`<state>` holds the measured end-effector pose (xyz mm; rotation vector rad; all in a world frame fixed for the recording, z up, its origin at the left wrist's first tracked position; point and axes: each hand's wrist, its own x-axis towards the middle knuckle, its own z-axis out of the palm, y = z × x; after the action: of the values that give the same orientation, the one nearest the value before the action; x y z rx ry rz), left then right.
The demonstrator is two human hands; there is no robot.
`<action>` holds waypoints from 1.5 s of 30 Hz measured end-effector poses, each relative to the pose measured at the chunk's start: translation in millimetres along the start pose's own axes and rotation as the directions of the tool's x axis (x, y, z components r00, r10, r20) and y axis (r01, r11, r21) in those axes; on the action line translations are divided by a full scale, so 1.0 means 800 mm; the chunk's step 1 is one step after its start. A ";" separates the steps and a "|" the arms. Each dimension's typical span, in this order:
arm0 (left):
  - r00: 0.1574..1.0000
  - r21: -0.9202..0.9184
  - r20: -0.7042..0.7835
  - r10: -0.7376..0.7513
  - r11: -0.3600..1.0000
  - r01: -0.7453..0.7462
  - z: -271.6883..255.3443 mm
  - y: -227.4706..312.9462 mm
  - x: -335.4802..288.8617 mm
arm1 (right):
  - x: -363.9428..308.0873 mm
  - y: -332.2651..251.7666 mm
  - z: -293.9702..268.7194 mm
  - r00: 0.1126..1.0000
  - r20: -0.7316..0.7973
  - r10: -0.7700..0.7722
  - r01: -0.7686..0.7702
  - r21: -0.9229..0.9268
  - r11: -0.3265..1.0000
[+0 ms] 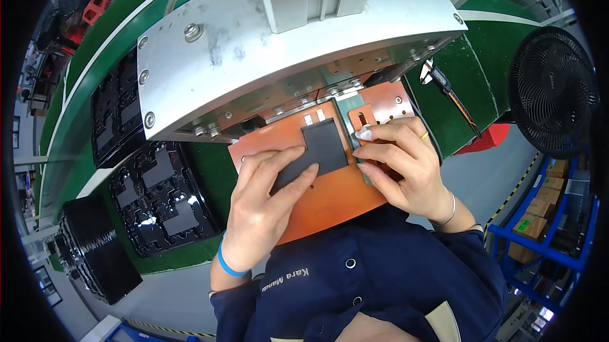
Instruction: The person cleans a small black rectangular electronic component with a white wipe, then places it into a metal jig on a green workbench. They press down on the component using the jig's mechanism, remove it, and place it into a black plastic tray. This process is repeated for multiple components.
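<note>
A flat dark grey pouch cell (327, 148) with two pale tabs at its far edge lies on the orange plate (317, 215). My left hand (263, 187) rests on its left part, thumb and fingertips gripping it against the plate and hiding some of its outline. To the right of the cell, my right hand (406, 161) is closed at the fingertips around a small white piece (363, 133) whose kind I cannot make out. That hand is over a narrow grey-green bar (347, 120) and beside an orange slotted block (361, 116).
A large metal press housing (292, 57) overhangs the plate's far edge. Black trays (166, 199) with grey pieces sit at left, near a stack of black trays (95, 250). Calipers (449, 93) lie at right on the green bench, before a black fan (553, 91).
</note>
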<state>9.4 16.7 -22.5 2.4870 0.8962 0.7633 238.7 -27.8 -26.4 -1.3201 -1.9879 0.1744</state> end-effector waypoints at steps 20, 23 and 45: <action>0.999 0.017 -0.033 -0.022 1.000 0.023 0.004 -0.009 0.019 | 0.000 -0.001 -0.002 0.998 0.064 0.008 -0.015 0.102 0.995; 0.999 0.000 -0.030 -0.031 1.000 0.031 0.004 -0.010 0.020 | -0.002 -0.001 -0.006 1.000 0.021 -0.014 0.012 0.118 0.993; 0.998 -0.031 -0.037 -0.050 0.998 0.049 0.005 -0.011 0.020 | -0.009 0.007 -0.009 0.989 -0.102 0.106 -0.095 0.108 0.990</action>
<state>18.3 33.5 -24.3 2.4230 0.9490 0.8043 248.8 -33.2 -27.4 -1.3366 -1.8002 0.2455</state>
